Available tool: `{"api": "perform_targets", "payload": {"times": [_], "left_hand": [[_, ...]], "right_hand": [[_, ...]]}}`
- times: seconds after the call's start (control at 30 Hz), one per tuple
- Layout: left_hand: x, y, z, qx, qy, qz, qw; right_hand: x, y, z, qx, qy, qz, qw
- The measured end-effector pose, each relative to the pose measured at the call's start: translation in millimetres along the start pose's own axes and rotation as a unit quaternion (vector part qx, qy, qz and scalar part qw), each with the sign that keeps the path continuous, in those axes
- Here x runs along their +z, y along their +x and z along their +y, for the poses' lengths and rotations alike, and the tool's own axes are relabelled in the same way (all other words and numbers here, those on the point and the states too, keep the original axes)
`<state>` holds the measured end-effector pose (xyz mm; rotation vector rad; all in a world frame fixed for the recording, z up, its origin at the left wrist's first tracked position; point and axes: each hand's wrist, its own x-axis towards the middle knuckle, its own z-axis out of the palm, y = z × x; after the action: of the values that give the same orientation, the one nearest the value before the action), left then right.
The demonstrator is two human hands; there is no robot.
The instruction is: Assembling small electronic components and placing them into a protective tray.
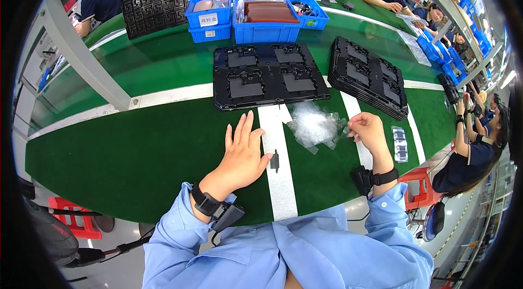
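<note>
My left hand (239, 153) rests palm down on the green work surface (136, 163), fingers stretched apart and holding nothing. Beside its thumb, a small dark flat part (274, 161) lies on a white strip. My right hand (368, 132) has thumb and forefinger pinched at the right edge of a loose pile of clear plastic film pieces (315, 124); a clear film piece appears between the fingertips. Beyond my hands lies a black moulded tray (271, 74) with shaped pockets. Right of it sits a stack of similar black trays (375, 71). A strip of small dark parts (400, 144) lies right of my right hand.
Blue bins (266, 32) stand across the table, one holding brown sheets. Another black tray (154, 3) leans upright at the far left. A grey metal post (81, 52) rises at the left. Co-workers sit along the far side and right. Red stools (419, 188) flank the table.
</note>
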<state>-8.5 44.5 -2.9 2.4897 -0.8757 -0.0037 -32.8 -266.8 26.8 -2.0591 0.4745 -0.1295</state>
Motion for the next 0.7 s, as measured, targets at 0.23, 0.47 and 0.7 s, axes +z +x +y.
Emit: {"api": "perform_targets", "payload": {"times": [0.23,0.47,0.7], "left_hand": [[-1.2,-1.4,-0.7,0.009,-0.006,0.000,1.000],[-4.1,-1.7,1.2,0.015,0.001,-0.011,1.000],[-5.0,-3.3,3.0,0.017,0.021,-0.026,0.999]], "right_hand": [[7.0,6.4,0.7,-0.064,-0.108,0.034,0.991],[19.8,9.7,-10.0,-0.070,-0.136,0.029,0.988],[12.2,5.8,-32.4,-0.128,-0.433,0.061,0.890]]}}
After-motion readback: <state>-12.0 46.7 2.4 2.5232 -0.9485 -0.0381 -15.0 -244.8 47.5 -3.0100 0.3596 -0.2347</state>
